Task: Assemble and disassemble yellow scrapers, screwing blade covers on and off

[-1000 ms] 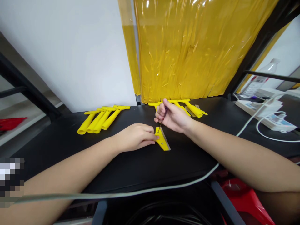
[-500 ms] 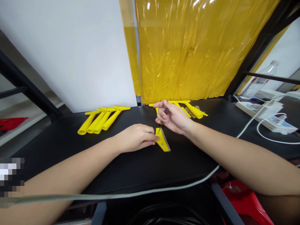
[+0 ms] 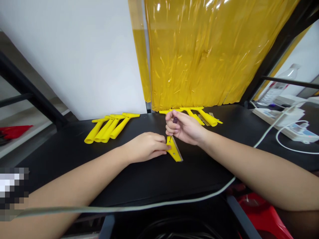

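Observation:
A yellow scraper [image 3: 175, 153] with a metal blade along its right edge lies on the black tabletop [image 3: 139, 186]. My left hand [image 3: 151, 146] is closed around its handle, which the fingers hide. Above the scraper's head, my right hand [image 3: 183, 127] grips a screwdriver [image 3: 175, 119] with a dark purple handle. The screwdriver's thin shaft points down to the upper screw in the scraper head; a second screw shows lower on it.
Several yellow scraper handles [image 3: 116, 127] lie at the back left. More yellow scrapers [image 3: 208, 118] with loose blades rest behind my right hand. A white power strip [image 3: 284, 124] and a plastic bottle [image 3: 279, 84] stand at right. A pale cable [image 3: 149, 206] crosses in front.
The fingers of my right hand have curled in and turned on the screwdriver handle. My left hand keeps the scraper in the same place; the view has shifted slightly.

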Demonstrator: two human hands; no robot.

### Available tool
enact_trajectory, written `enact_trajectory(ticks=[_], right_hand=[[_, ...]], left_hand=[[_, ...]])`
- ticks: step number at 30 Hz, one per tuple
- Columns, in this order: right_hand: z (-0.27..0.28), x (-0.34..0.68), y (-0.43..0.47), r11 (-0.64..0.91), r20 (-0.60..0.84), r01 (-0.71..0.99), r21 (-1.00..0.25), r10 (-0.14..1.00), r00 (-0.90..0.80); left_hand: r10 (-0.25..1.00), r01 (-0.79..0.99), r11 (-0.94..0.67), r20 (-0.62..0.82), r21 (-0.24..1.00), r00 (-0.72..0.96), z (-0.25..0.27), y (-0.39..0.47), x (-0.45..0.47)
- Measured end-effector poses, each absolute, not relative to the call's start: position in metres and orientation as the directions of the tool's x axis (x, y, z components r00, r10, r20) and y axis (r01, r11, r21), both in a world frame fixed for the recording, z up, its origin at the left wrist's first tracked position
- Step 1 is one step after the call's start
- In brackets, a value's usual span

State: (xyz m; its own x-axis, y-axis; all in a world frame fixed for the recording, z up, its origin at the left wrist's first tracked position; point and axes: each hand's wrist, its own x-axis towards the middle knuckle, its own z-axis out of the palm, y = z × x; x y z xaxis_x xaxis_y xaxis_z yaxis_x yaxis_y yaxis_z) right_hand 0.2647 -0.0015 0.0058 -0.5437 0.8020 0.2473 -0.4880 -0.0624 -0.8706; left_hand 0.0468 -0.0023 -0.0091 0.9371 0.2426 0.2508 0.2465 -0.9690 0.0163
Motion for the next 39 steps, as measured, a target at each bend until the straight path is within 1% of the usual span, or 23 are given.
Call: enact_trajectory(ticks=[3, 9, 14, 18, 21, 24, 27, 32, 35, 39], right_hand=[[0.006, 0.264, -0.005, -0.065, 0.257, -0.518, -0.853, 0.811, -0.526], [0.004, 0.266, -0.001, 0.002, 0.292, -0.503, -0.864, 0.816, -0.498], [0.003, 0.265, -0.002, -0.077, 0.25, -0.489, -0.869, 0.784, -0.569], [0.004, 0.264, -0.006, -0.052, 0.264, -0.511, -0.858, 0.809, -0.525], [0.004, 0.266, -0.003, -0.003, 0.271, -0.512, -0.859, 0.846, -0.46], [0.004, 0.268, 0.001, -0.024, 0.251, -0.501, -0.865, 0.844, -0.473], [0.005, 0.269, -0.001, -0.085, 0.22, -0.502, -0.861, 0.826, -0.518], [0.012, 0.272, -0.006, -0.066, 0.246, -0.539, -0.839, 0.839, -0.486], [0.017, 0.277, -0.006, -0.088, 0.225, -0.537, -0.839, 0.843, -0.489], [0.019, 0.281, -0.008, -0.15, 0.204, -0.498, -0.854, 0.785, -0.586]], left_hand=[[0.23, 0.238, -0.971, 0.243, -0.006, 0.942, -0.009, -0.002, 0.047], [0.216, 0.238, -0.969, 0.247, -0.062, 0.945, -0.01, -0.003, 0.046], [0.215, 0.235, -0.971, 0.259, -0.049, 0.942, -0.01, -0.003, 0.046], [0.214, 0.233, -0.972, 0.283, -0.034, 0.935, -0.011, -0.003, 0.046], [0.216, 0.24, -0.969, 0.274, -0.055, 0.937, -0.011, -0.003, 0.046], [0.212, 0.238, -0.968, 0.254, -0.077, 0.944, -0.01, -0.004, 0.046], [0.215, 0.238, -0.969, 0.261, -0.06, 0.941, -0.01, -0.004, 0.047], [0.234, 0.256, -0.965, 0.27, -0.049, 0.934, -0.009, -0.004, 0.044], [0.271, 0.294, -0.955, 0.288, -0.041, 0.918, -0.009, -0.005, 0.041], [0.283, 0.288, -0.957, 0.298, 0.027, 0.912, -0.01, -0.002, 0.037]])
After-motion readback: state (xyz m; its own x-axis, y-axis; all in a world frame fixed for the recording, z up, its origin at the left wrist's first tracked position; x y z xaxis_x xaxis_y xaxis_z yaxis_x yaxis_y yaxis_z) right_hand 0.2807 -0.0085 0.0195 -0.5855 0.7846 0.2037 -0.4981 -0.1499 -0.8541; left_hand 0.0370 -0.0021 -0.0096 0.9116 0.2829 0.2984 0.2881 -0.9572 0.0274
